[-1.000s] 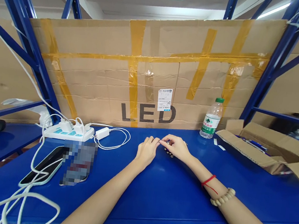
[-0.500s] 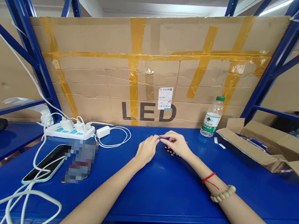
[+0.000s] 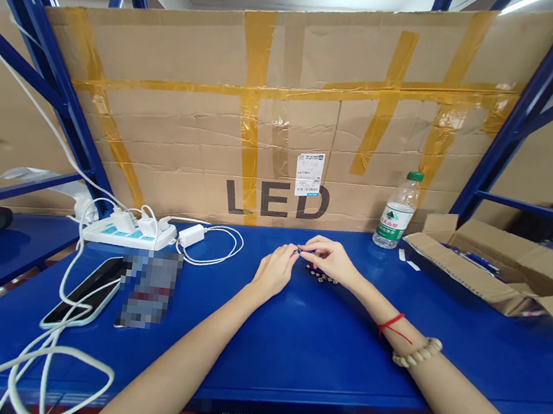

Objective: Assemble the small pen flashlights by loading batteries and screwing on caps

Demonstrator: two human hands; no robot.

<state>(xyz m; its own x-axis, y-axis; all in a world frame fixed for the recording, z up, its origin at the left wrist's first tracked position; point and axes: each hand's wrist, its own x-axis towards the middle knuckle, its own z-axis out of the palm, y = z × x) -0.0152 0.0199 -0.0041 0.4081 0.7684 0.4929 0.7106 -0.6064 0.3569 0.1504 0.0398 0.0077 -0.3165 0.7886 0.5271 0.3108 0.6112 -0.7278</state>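
Note:
My left hand (image 3: 275, 270) and my right hand (image 3: 332, 259) meet above the middle of the blue tabletop (image 3: 309, 352). Both are closed in a pinch, fingertips almost touching. Between them is a tiny dark, shiny piece (image 3: 298, 251), too small to name; both hands seem to grip it. Under my right hand lie several small gold-and-dark pieces (image 3: 322, 277) in a loose cluster, partly hidden by the fingers. A red string and a beaded bracelet (image 3: 417, 353) circle my right wrist and forearm.
A water bottle (image 3: 397, 212) stands at the back right, beside an open cardboard box (image 3: 480, 272). On the left are a power strip (image 3: 127, 232), a white charger (image 3: 191, 235), a phone (image 3: 87, 291) and loose white cables (image 3: 57, 351). A large cardboard sheet (image 3: 189, 136) walls the back.
The view has tilted down slightly. My hands stay together with fingertips pinched; the right fingers have drawn closer to the left, and more of the small cluster shows.

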